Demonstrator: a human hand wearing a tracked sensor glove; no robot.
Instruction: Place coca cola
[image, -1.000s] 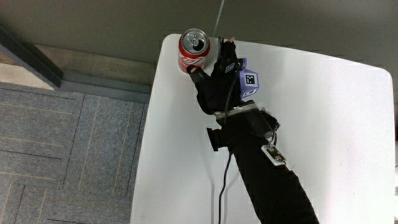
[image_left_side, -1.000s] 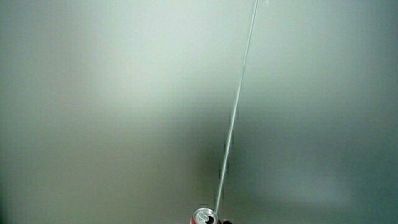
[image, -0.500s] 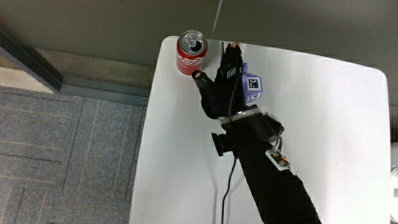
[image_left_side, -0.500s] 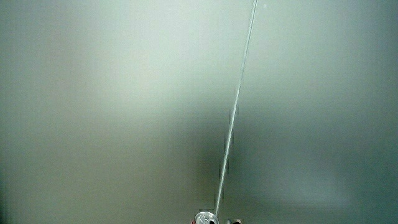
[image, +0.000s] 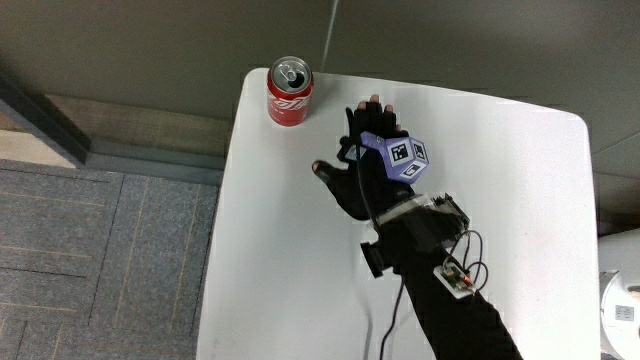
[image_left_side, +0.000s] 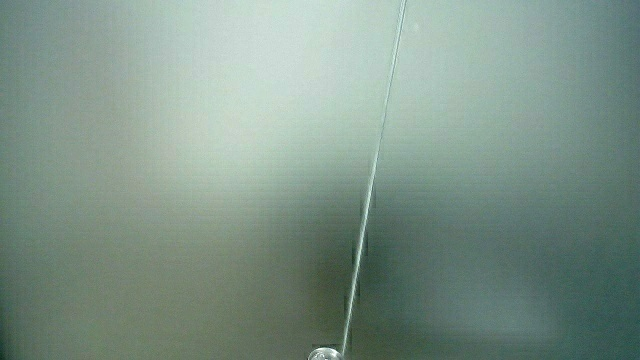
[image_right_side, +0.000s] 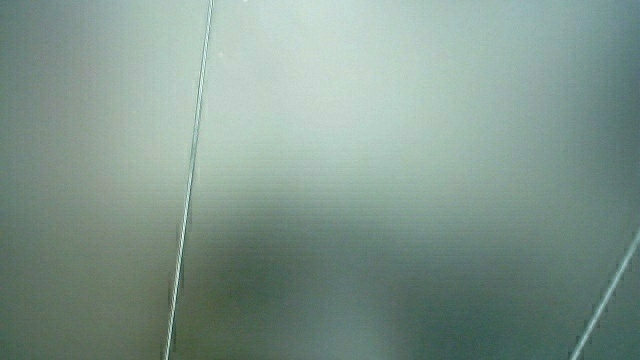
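The gloved hand (image: 368, 165) lies flat with fingers (image: 372, 112) spread and relaxed, holding nothing, its forearm (image: 450, 300) angled back toward the person

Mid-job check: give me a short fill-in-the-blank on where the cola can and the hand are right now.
1. The Coca-Cola can stands ____ at a corner of the white table.
2. The hand holds ____.
3. The can is ____ from the person than the hand.
4. The side views show mostly a pale wall; in a side view only the can's ____ shows.

Missing words: upright; nothing; farther; top
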